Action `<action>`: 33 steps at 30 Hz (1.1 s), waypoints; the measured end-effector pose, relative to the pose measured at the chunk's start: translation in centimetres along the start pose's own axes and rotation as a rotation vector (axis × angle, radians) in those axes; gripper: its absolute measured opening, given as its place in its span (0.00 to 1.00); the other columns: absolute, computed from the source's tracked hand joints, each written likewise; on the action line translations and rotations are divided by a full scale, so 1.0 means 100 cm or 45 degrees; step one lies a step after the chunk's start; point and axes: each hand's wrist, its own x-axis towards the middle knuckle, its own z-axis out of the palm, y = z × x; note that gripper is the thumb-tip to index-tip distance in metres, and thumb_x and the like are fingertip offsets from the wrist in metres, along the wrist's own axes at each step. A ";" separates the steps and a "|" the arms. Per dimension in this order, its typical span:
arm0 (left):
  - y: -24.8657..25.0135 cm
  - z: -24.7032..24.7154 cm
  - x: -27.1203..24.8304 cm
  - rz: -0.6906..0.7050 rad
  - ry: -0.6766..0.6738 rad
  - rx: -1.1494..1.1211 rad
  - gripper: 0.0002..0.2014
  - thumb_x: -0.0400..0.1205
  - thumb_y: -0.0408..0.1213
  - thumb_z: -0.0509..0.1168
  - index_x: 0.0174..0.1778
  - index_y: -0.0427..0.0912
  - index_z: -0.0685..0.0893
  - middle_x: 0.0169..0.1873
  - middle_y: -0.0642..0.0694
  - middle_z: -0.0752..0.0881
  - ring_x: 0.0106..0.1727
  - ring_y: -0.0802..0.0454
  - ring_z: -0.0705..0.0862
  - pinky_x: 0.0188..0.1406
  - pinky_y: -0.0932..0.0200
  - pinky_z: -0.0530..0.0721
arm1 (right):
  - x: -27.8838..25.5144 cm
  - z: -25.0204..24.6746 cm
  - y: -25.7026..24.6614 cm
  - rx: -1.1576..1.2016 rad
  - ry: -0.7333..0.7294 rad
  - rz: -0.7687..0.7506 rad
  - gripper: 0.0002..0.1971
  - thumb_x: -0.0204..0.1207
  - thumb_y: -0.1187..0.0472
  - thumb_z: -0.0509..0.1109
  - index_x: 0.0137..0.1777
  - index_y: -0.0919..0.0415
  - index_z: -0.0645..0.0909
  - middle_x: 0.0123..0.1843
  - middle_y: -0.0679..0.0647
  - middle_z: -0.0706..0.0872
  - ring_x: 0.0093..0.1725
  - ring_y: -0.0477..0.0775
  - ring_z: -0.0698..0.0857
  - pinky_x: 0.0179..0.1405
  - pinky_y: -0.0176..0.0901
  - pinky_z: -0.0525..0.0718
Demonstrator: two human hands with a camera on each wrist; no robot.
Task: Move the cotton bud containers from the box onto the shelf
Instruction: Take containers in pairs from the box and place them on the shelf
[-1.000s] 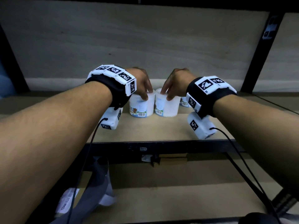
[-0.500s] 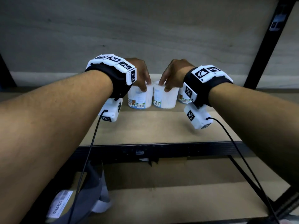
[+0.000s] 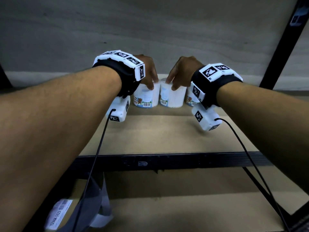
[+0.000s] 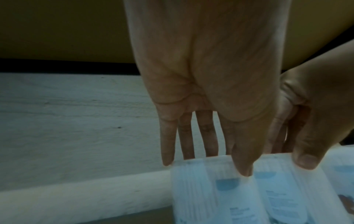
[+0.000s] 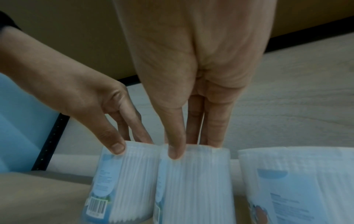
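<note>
Three cotton bud containers stand upright in a row near the back of the shelf [image 3: 167, 131], close to the pale wall. The left container [image 3: 146, 96] and the middle container [image 3: 172, 97] touch side by side; the third container [image 3: 190, 99] stands just to their right, partly hidden behind the right wristband [image 3: 215, 77]. The left hand [image 3: 147, 71] pinches the top of the left container, thumb on the near side and fingers [image 4: 188, 141] reaching down behind the rim. The right hand [image 3: 182, 71] holds the top of the middle container in the same way, thumb [image 5: 175, 136] in front, fingers behind. Each wrist carries a white camera block with a black cable trailing down. Below the shelf's black front rail [image 3: 167, 162], a cardboard box [image 3: 167, 211] with a white label [image 3: 58, 213] is in view.
</note>
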 end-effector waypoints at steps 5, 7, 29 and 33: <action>0.000 0.000 0.004 -0.002 -0.012 -0.004 0.19 0.77 0.42 0.75 0.65 0.50 0.89 0.61 0.52 0.88 0.62 0.51 0.83 0.60 0.63 0.76 | 0.005 0.002 0.004 0.010 0.000 -0.007 0.17 0.64 0.64 0.84 0.53 0.50 0.93 0.42 0.46 0.89 0.44 0.41 0.83 0.47 0.30 0.74; -0.001 0.001 0.004 -0.012 -0.007 -0.016 0.19 0.77 0.42 0.75 0.65 0.51 0.88 0.61 0.53 0.88 0.63 0.51 0.83 0.62 0.61 0.77 | 0.005 0.003 0.006 0.014 0.009 -0.008 0.17 0.64 0.64 0.84 0.53 0.50 0.93 0.42 0.46 0.89 0.45 0.41 0.83 0.47 0.31 0.74; -0.004 0.010 0.006 0.028 0.009 -0.034 0.20 0.79 0.39 0.72 0.68 0.50 0.86 0.64 0.51 0.87 0.63 0.50 0.84 0.65 0.58 0.80 | 0.007 0.013 0.019 0.055 0.063 0.068 0.14 0.67 0.63 0.82 0.51 0.48 0.93 0.55 0.47 0.90 0.58 0.48 0.85 0.53 0.31 0.76; -0.004 0.015 -0.004 0.034 -0.028 -0.045 0.28 0.77 0.39 0.73 0.75 0.49 0.80 0.71 0.47 0.82 0.68 0.48 0.81 0.64 0.64 0.74 | -0.005 0.008 0.015 0.165 -0.019 0.075 0.18 0.68 0.64 0.82 0.58 0.52 0.90 0.59 0.51 0.90 0.58 0.50 0.87 0.51 0.31 0.77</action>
